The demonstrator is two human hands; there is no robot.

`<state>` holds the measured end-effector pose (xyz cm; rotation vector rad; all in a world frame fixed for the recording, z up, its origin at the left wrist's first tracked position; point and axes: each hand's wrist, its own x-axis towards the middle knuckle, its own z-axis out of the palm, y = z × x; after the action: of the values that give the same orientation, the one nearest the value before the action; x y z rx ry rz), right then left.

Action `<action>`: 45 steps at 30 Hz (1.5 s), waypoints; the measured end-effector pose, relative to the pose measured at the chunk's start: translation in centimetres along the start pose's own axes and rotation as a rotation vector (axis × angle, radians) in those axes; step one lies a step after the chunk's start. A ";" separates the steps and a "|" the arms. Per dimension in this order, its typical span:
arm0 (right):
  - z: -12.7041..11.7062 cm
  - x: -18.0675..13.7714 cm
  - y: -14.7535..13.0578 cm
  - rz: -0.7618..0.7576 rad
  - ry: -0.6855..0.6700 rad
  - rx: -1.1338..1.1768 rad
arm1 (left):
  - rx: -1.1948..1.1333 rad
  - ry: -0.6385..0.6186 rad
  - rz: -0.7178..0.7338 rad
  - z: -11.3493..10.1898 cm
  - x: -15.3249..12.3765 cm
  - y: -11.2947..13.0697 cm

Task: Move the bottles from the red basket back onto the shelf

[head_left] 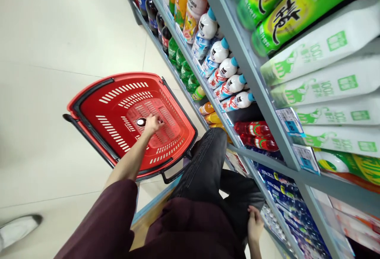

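The left hand [153, 123] is stretched into the red basket [97, 93] and is closed around a dark bottle [141, 122] just above the basket's bottom. The right hand [254, 222] is rested, loosely curled and holding nothing, on the dark trousers [204, 160] beside the drink shelves [252, 73].

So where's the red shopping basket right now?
The red basket sits on the floor left of the drinks shelves, with the left hand reaching inside it.

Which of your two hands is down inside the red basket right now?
The left hand, reaching into the red basket and closed on a dark bottle. The right hand rests against the dark trouser leg, outside the basket.
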<state>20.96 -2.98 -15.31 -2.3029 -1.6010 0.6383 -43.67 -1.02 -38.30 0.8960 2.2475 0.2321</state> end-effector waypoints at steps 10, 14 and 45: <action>5.8 -0.3 -7.8 -0.266 -0.143 0.328 | -0.147 0.098 0.469 -11.1 -14.4 10.1; 7.3 -1.8 -13.6 -0.457 -0.228 0.440 | -0.148 0.045 0.697 -17.2 -21.3 17.0; 0.9 -7.5 -15.4 -0.147 0.270 0.947 | -0.609 -0.591 1.092 -12.2 -33.0 45.9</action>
<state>5.73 -4.54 -7.62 -1.4753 -0.9965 0.7811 -10.06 12.39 6.77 1.4856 0.8827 0.9291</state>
